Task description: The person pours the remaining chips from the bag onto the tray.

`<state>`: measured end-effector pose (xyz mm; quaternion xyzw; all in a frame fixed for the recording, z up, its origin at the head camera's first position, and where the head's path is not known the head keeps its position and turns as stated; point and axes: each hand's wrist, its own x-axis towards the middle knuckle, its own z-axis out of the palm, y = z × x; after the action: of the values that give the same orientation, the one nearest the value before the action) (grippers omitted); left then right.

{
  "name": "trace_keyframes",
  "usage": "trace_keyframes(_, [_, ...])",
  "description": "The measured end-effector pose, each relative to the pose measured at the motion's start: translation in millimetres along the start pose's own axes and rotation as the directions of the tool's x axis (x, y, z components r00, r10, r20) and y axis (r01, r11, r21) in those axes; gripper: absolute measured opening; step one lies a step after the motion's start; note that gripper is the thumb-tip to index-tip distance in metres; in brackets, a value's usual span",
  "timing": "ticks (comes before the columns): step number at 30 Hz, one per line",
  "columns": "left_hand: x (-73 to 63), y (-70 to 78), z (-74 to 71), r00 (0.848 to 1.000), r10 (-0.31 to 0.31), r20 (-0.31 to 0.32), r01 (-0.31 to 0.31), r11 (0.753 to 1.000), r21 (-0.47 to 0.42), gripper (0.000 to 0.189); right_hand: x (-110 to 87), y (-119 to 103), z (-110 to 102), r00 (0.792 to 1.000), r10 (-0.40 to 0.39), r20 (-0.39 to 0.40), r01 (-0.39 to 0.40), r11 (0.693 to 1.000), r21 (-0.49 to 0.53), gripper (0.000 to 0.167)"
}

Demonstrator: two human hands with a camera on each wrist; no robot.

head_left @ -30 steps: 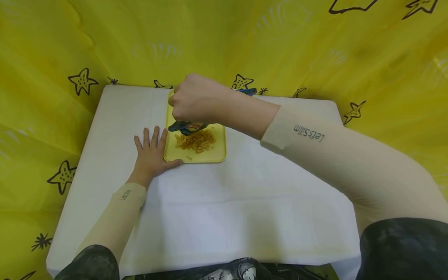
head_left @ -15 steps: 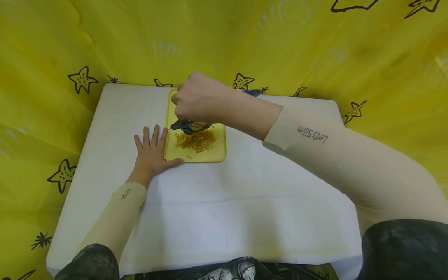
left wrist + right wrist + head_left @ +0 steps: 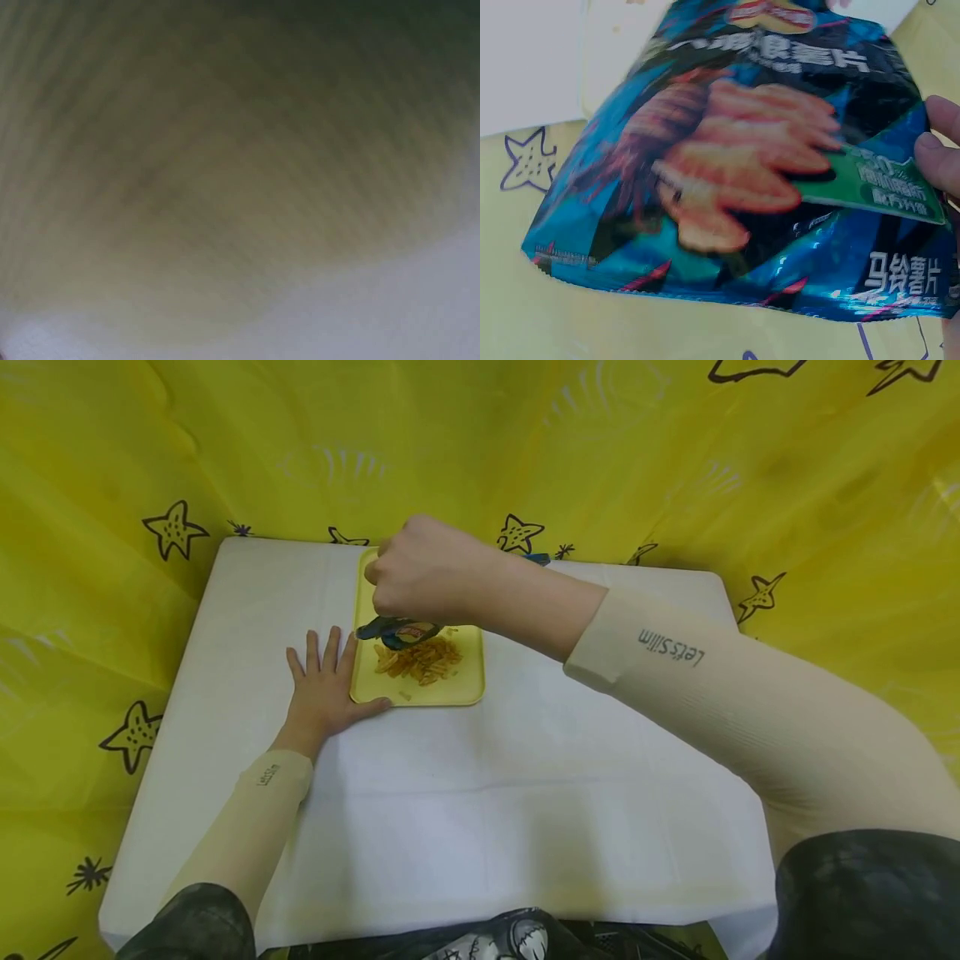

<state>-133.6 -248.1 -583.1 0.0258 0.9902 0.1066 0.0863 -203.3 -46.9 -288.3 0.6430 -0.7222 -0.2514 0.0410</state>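
My right hand [image 3: 423,572] grips a chip bag [image 3: 742,165], blue and black with a picture of chips and a lobster-like tail, seen large in the right wrist view. In the head view the bag's mouth end [image 3: 401,632] shows beneath that hand, over a yellow tray [image 3: 461,692]. A heap of broken potato chips [image 3: 426,662] lies on the tray. Beside the tray's left edge, my left hand [image 3: 318,702] rests with fingers spread and its thumb along the near left corner. Only blurred sleeve fills the left wrist view.
The tray stands toward the back of a white-covered table [image 3: 480,827]. A yellow curtain [image 3: 450,443] with star drawings hangs right behind the table and along its left side.
The right hand and bag shift slightly right, then the bag's mouth swings back left over the tray. The chip heap looks much the same. My left hand stays in place.
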Motion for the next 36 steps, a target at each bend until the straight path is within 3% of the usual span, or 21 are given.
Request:
trace_keyframes(8, [-0.3,-2.8,-2.5,1.0,-0.008,-0.003,0.008,1.0,-0.005,0.124,1.4,4,-3,1.0,0.005,-0.006,-0.005,1.0,0.021,0.009])
trace_keyframes(16, [-1.6,-4.6,-4.2,1.0,-0.019,-0.012,0.019,1.0,-0.001,0.124,-5.3,15,-2,0.999,0.05,0.015,-0.051,0.986,0.159,0.017])
trace_keyframes(19, [-2.3,-4.5,-3.1,1.0,-0.021,-0.018,0.021,1.0,-0.006,0.124,-16.7,21,5,0.994,0.106,0.007,-0.104,0.966,0.238,0.027])
trace_keyframes(22, [-1.8,-3.9,-0.9,0.999,-0.018,-0.027,0.018,1.0,-0.012,0.125,-36.5,27,20,0.975,0.216,-0.044,-0.185,0.911,0.368,0.033])
trace_keyframes(25, [-0.4,-3.4,1.2,0.999,-0.009,-0.036,0.009,1.0,-0.015,0.125,-63.6,31,44,0.927,0.355,-0.123,-0.241,0.814,0.529,0.033])
trace_keyframes(28, [0.6,-2.4,1.7,0.999,-0.001,-0.041,0.0,1.0,-0.012,0.125,-93.4,29,73,0.846,0.508,-0.162,-0.264,0.664,0.7,0.032])
trace_keyframes(30, [1.0,-2.2,1.9,0.999,0.008,-0.045,-0.008,1.0,-0.011,0.125,-112.1,24,93,0.78,0.612,-0.131,-0.275,0.523,0.806,0.032])
trace_keyframes(32, [0.6,-2.2,1.7,0.999,0.009,-0.046,-0.01,1.0,-0.004,0.125,-127.0,15,112,0.698,0.711,-0.078,-0.265,0.359,0.895,0.029])
trace_keyframes(33, [0.1,-2.4,1.5,0.999,0.008,-0.045,-0.008,1.0,-0.002,0.125,-133.1,10,122,0.655,0.754,-0.051,-0.24,0.272,0.932,0.027])
trace_keyframes(36, [-2.5,-3.4,0.9,0.999,0.013,-0.043,-0.014,1.0,-0.007,0.125,-147.9,-8,148,0.529,0.848,0.027,-0.134,0.052,0.99,0.026])
